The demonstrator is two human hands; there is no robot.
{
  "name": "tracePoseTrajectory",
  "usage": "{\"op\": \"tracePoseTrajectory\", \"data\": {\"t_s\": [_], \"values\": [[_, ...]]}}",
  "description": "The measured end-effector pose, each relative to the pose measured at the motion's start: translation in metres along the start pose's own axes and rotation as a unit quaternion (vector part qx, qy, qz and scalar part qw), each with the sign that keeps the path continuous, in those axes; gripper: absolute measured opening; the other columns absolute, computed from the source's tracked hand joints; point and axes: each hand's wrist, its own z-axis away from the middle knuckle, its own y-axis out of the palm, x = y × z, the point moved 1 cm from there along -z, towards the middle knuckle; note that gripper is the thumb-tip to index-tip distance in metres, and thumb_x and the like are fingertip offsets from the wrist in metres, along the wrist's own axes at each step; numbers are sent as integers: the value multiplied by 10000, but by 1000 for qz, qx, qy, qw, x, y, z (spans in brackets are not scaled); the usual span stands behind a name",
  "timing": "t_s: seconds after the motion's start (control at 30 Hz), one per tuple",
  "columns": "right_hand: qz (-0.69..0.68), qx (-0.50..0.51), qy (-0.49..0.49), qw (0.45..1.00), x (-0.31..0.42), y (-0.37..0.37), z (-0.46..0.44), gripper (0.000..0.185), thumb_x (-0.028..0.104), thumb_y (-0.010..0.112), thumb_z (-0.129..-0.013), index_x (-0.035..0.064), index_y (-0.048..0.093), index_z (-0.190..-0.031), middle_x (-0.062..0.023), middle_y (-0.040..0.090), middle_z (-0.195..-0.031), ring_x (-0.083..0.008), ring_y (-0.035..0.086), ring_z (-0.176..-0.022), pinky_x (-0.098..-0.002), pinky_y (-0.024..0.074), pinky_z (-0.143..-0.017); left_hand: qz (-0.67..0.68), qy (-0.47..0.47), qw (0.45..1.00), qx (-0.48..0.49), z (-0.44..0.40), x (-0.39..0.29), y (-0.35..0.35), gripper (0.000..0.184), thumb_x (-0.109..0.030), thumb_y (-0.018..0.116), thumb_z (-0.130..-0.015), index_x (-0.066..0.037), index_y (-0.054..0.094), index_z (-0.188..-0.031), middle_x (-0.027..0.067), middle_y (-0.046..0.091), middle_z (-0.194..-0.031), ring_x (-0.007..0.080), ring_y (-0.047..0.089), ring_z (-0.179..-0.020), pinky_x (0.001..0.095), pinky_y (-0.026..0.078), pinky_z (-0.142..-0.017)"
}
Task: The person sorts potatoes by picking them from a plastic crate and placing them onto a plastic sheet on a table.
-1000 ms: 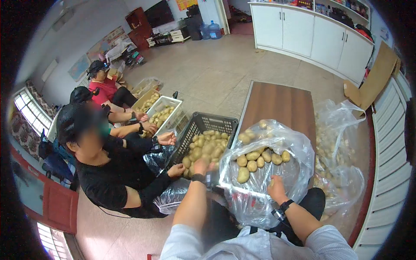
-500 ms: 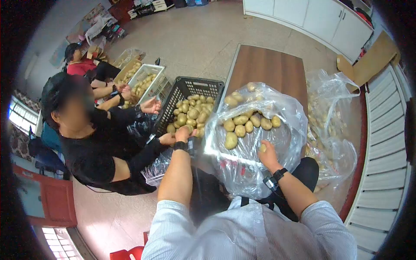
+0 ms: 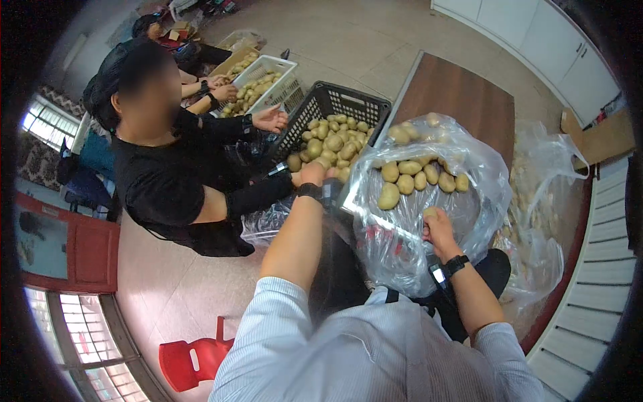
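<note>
My left hand (image 3: 312, 175) is at the near edge of the black crate (image 3: 370, 106), its fingers closed round a potato (image 3: 324, 163). Loose potatoes (image 3: 338, 142) fill much of that crate. Over the clear plastic bag (image 3: 418, 251) on the table, my right hand (image 3: 440, 232) grips another potato (image 3: 430, 212). A row of potatoes (image 3: 420, 180) lies in the bag beyond it, and more show through the plastic at the back. Close beside my left hand is a co-worker's forearm; that person's other hand (image 3: 270, 119) is open at the crate's left side.
The brown table (image 3: 462, 90) extends past the bag. Filled plastic bags (image 3: 536, 201) stand to its right. A white crate (image 3: 284, 80) of potatoes is beyond the co-worker (image 3: 161, 167), with another person behind. A red chair (image 3: 194, 362) is at lower left.
The view has turned, so the scene sits farther right. My left hand has moved slightly toward the crate's potatoes. My right hand still holds its potato over the bag.
</note>
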Motion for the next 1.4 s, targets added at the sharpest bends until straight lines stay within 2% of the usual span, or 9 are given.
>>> {"op": "tracePoseTrajectory", "data": {"t_s": [0.13, 0.4, 0.43, 0.5, 0.6, 0.63, 0.87, 1.23, 1.4], "values": [[5, 26, 15, 1000, -2, 4, 7, 372, 78, 558, -824, 50, 497, -1190, -43, 537, -752, -107, 487, -488, -264, 446, -415, 12, 11, 999, 28, 10, -1, -16, 469, -508, 677, -751, -44, 662, -822, 197, 661, -838, 376, 640, -818, 452, 498, -708], [9, 50, 16, 999, 0, 6, 9, 338, 139, 574, -854, 36, 512, -1170, -26, 520, -785, -106, 475, -514, -262, 449, -436, -32, 153, 978, -139, -40, 24, 53, 249, -239, 688, -784, -21, 569, -800, 155, 632, -757, 325, 626, -685, 363, 504, -590], [7, 41, 17, 999, 2, 7, 10, 338, 139, 574, -854, 36, 512, -1170, -26, 520, -785, -106, 475, -514, -262, 449, -436, 183, 101, 976, -54, -44, 23, 54, 234, -204, 600, -848, -22, 524, -972, 137, 594, -917, 316, 619, -788, 403, 526, -661], [5, 77, 5, 997, 11, 11, 15, 292, 160, 567, -879, 56, 502, -1144, 14, 455, -687, -82, 453, -526, -249, 418, -466, 387, 46, 920, 44, -39, 1, 51, 277, -169, 513, -912, -22, 479, -1145, 118, 557, -1078, 307, 613, -891, 442, 548, -733], [-51, 122, 33, 991, 28, 21, 21, 224, 210, 550, -912, 49, 506, -1062, 16, 444, -670, -95, 453, -530, -264, 425, -480, 661, -130, 717, 178, 7, -58, -3, 316, -216, 504, -922, -66, 438, -1191, 99, 512, -1150, 319, 612, -878, 436, 562, -668], [-53, 119, 33, 991, 32, 24, 20, 224, 210, 550, -912, 49, 506, -1062, 16, 444, -670, -95, 453, -530, -264, 425, -480, 683, -123, 680, 235, -2, -58, 8, 334, -279, 584, -893, -113, 466, -1157, 72, 579, -1030, 274, 623, -756, 382, 495, -578], [-104, 207, 44, 972, 60, 60, 14, 301, 353, 492, -958, 68, 473, -864, -12, 453, -611, -127, 469, -507, -276, 419, -464, 541, -59, 760, 354, 42, -111, -22, 424, -367, 598, -891, -104, 472, -1198, 85, 579, -1051, 242, 631, -729, 312, 468, -534], [-16, 241, -41, 969, 80, 94, -3, 399, 379, 410, -987, 24, 556, -880, -55, 569, -629, -121, 513, -510, -252, 412, -476, 578, 7, 676, 457, 47, -121, -16, 451, -371, 576, -917, -28, 481, -1193, 87, 604, -963, 218, 638, -764, 306, 519, -528], [64, 161, -149, 974, 66, 98, -30, 209, 237, 488, -956, 39, 553, -961, -86, 610, -723, -195, 621, -684, -283, 480, -583, 589, -2, 701, 402, 41, -113, -19, 257, -263, 589, -921, -52, 579, -1067, 51, 621, -920, 181, 604, -707, 283, 495, -500]]}}
